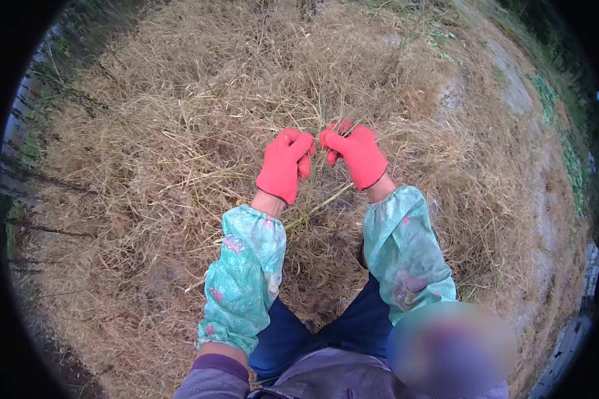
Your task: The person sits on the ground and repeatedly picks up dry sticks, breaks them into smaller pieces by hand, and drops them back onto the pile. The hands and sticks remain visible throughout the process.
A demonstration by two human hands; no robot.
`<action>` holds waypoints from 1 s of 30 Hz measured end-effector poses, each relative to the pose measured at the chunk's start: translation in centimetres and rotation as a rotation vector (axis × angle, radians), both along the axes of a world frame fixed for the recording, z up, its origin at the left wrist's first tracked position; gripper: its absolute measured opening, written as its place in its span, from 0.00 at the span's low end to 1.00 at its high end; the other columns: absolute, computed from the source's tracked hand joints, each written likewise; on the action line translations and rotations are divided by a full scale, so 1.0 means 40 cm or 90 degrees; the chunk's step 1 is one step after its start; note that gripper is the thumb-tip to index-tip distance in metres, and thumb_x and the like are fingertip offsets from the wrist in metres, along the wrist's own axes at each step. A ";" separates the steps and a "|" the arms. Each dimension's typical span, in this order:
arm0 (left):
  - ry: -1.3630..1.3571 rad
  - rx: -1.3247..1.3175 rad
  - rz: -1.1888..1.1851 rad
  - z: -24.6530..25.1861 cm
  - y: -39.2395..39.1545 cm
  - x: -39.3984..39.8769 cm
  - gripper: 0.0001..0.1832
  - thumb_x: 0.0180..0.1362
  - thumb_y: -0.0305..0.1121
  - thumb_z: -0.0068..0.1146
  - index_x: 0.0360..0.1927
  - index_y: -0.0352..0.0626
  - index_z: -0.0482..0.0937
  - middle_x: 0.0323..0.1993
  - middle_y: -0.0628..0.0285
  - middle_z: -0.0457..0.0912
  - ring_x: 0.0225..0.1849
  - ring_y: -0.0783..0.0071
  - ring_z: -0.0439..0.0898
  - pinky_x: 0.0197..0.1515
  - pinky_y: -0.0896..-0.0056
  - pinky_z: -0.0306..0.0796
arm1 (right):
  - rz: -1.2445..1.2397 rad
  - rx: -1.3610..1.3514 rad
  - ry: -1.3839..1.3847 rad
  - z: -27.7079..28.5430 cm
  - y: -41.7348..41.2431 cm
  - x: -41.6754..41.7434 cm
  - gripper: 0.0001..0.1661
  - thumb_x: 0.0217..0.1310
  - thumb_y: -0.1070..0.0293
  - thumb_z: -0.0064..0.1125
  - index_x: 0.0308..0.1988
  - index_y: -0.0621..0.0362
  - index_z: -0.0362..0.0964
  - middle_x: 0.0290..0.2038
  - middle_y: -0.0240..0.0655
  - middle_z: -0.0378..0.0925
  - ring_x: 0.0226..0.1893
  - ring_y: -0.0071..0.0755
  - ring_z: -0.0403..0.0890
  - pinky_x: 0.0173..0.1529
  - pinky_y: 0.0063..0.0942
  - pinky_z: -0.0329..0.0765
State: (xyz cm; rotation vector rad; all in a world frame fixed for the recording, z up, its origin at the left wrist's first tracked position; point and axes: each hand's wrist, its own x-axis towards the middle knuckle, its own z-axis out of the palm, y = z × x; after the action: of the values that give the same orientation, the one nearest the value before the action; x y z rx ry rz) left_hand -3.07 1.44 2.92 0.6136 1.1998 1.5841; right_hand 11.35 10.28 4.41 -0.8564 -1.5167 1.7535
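My left hand (285,162), in a red work glove, has its fingers curled around thin dry stalks in front of me. My right hand (355,152), gloved the same way, pinches the thin stalks (319,107) just beside it, a small gap between the two hands. The stalks run upward between the gloves and hang below them. A thicker greenish stem (324,203) lies slanting between my forearms. Exactly where the fingertips meet the stalks is partly hidden by the gloves.
Dry straw-like plants (179,149) cover the ground around my legs. Bare pale soil (511,85) shows at the upper right, with green plants (571,164) beyond it. Dark thin stems (55,182) stand at the left rim. Grey blocks (566,349) lie at the lower right.
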 end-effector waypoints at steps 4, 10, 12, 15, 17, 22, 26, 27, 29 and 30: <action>-0.169 0.034 0.011 -0.020 0.004 -0.005 0.06 0.68 0.33 0.55 0.39 0.44 0.72 0.28 0.67 0.76 0.18 0.83 0.65 0.21 0.78 0.59 | 0.016 0.031 -0.039 0.022 -0.030 -0.015 0.14 0.58 0.62 0.65 0.33 0.65 0.78 0.20 0.31 0.77 0.19 0.22 0.76 0.26 0.23 0.71; -0.297 0.154 0.154 -0.072 0.006 -0.140 0.05 0.67 0.31 0.56 0.41 0.43 0.74 0.28 0.66 0.75 0.18 0.83 0.65 0.20 0.79 0.59 | -0.013 0.094 -0.119 0.034 -0.070 -0.015 0.13 0.58 0.62 0.65 0.35 0.62 0.77 0.22 0.31 0.77 0.20 0.19 0.75 0.26 0.23 0.70; -0.058 0.031 0.112 -0.022 -0.001 -0.133 0.05 0.66 0.32 0.56 0.40 0.42 0.75 0.27 0.66 0.76 0.18 0.84 0.66 0.19 0.79 0.59 | -0.046 0.064 -0.107 0.047 -0.065 0.008 0.12 0.58 0.63 0.64 0.35 0.61 0.77 0.24 0.31 0.78 0.19 0.19 0.73 0.25 0.21 0.70; 0.225 -0.074 0.092 -0.003 -0.008 -0.128 0.07 0.65 0.34 0.58 0.36 0.41 0.78 0.25 0.67 0.77 0.18 0.85 0.70 0.19 0.79 0.62 | -0.157 0.019 -0.017 0.033 -0.021 0.016 0.11 0.58 0.63 0.64 0.35 0.60 0.76 0.25 0.30 0.78 0.17 0.18 0.72 0.23 0.20 0.69; 0.344 -0.090 0.082 -0.021 -0.004 -0.110 0.08 0.65 0.34 0.58 0.37 0.40 0.79 0.25 0.68 0.77 0.19 0.84 0.72 0.20 0.78 0.64 | -0.128 0.031 -0.073 0.040 -0.007 0.019 0.12 0.58 0.62 0.65 0.35 0.60 0.76 0.25 0.29 0.78 0.17 0.18 0.71 0.22 0.20 0.69; 0.445 -0.038 -0.025 -0.017 -0.010 -0.055 0.09 0.64 0.32 0.58 0.42 0.37 0.80 0.28 0.64 0.79 0.21 0.80 0.75 0.25 0.74 0.69 | -0.027 -0.007 -0.105 0.020 0.000 -0.012 0.18 0.55 0.58 0.71 0.36 0.60 0.77 0.24 0.27 0.77 0.17 0.18 0.73 0.21 0.20 0.68; 0.386 -0.021 -0.107 -0.024 -0.021 -0.033 0.09 0.62 0.30 0.60 0.43 0.36 0.80 0.29 0.62 0.81 0.22 0.79 0.76 0.26 0.74 0.70 | -0.035 -0.014 -0.080 0.016 0.000 -0.015 0.18 0.55 0.60 0.71 0.36 0.63 0.78 0.23 0.29 0.77 0.17 0.19 0.74 0.22 0.22 0.68; 0.346 -0.035 -0.112 -0.018 -0.022 -0.026 0.08 0.63 0.30 0.59 0.42 0.37 0.80 0.29 0.63 0.80 0.23 0.79 0.76 0.27 0.75 0.70 | -0.036 -0.009 -0.079 0.030 -0.006 -0.009 0.17 0.56 0.61 0.70 0.36 0.64 0.79 0.23 0.30 0.78 0.17 0.20 0.74 0.22 0.23 0.69; 0.266 -0.063 -0.120 -0.002 -0.025 -0.013 0.07 0.64 0.31 0.57 0.42 0.39 0.80 0.28 0.66 0.79 0.24 0.80 0.76 0.27 0.77 0.70 | -0.047 -0.012 -0.062 0.032 -0.010 -0.010 0.16 0.56 0.62 0.69 0.36 0.65 0.79 0.23 0.31 0.78 0.17 0.21 0.74 0.23 0.24 0.70; 0.266 -0.075 -0.120 0.004 -0.023 -0.009 0.07 0.64 0.30 0.57 0.41 0.39 0.79 0.28 0.66 0.79 0.23 0.80 0.76 0.27 0.76 0.70 | -0.059 -0.018 -0.048 0.026 -0.007 -0.011 0.16 0.56 0.62 0.69 0.35 0.66 0.79 0.23 0.31 0.78 0.17 0.21 0.74 0.23 0.25 0.70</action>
State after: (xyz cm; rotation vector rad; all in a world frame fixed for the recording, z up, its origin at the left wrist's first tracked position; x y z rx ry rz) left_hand -3.41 0.52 3.07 0.9820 1.4812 1.2517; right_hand 10.92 9.98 5.46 -1.0009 -1.4786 1.6963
